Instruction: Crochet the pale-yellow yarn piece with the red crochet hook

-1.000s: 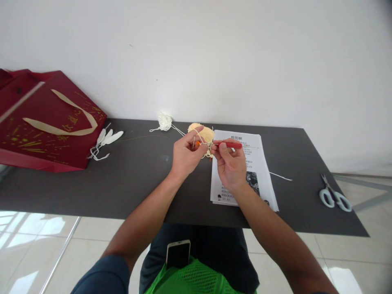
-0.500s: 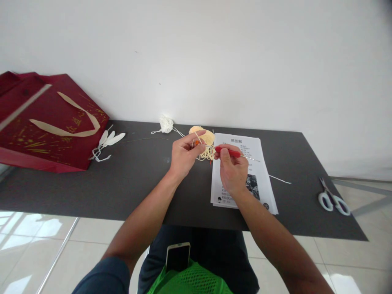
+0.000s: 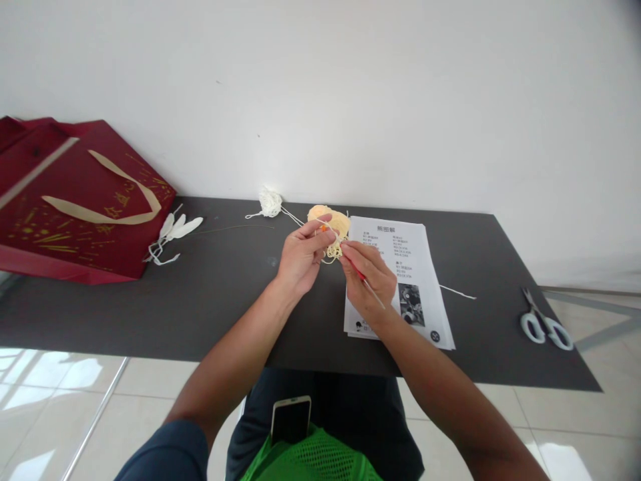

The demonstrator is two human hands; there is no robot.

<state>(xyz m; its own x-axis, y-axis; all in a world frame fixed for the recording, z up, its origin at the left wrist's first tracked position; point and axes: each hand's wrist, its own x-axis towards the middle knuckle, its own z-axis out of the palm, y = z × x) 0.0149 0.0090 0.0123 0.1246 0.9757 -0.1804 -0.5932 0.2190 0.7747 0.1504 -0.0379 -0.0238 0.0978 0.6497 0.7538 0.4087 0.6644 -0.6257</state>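
My left hand (image 3: 299, 262) is pinched above the middle of the table, holding white yarn (image 3: 322, 221) that runs over its raised index finger. Something small and orange (image 3: 324, 228) shows between its fingers; I cannot make out what it is. My right hand (image 3: 371, 279) grips a crochet hook (image 3: 374, 294) with a red handle, its metal shaft sticking out behind toward the wrist. The hook's front end meets the yarn at my left fingertips. Just behind both hands lies a pale yellow ball of yarn (image 3: 340, 219) with looped strands below it.
Printed pattern sheets (image 3: 431, 267) lie under my right hand. Scissors (image 3: 545, 327) rest at the right end of the dark table (image 3: 225, 294). A white yarn ball (image 3: 271, 202) sits by the wall. White crocheted pieces (image 3: 175, 229) lie beside a red gift bag (image 3: 100, 207) at left.
My right hand has turned and moved left and slightly down. The hook now slants, its rear end swung toward me, and more of the printed sheet shows. My left hand has barely moved.
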